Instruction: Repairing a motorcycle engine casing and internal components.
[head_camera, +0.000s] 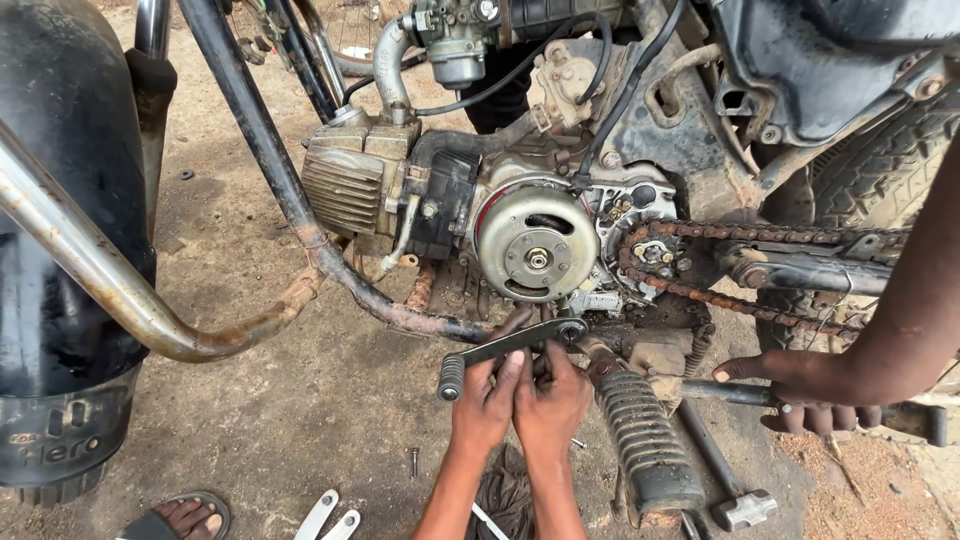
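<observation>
A dark metal gear lever (510, 343) with a ribbed rubber tip (451, 377) sits under the motorcycle engine. Its ring end is at a shaft (572, 328) below the round silver flywheel (536, 256). My left hand (487, 400) grips the lever's middle from below. My right hand (551, 400) presses against it, fingers curled up behind the same lever near the ring end. A co-worker's hand (805, 390) reaches in from the right and rests on a dark bar (920, 420) low by the rear wheel.
A rusty drive chain (740, 270) runs right to the rear tyre (880, 170). A ribbed footrest (640, 430) and a hammer (745, 508) lie right of my hands. The black front fender (60, 200) and a rusty guard pipe (130, 300) stand left. A bolt (414, 461), white tools (330, 515) and a sandalled foot (185, 515) are on the dirt.
</observation>
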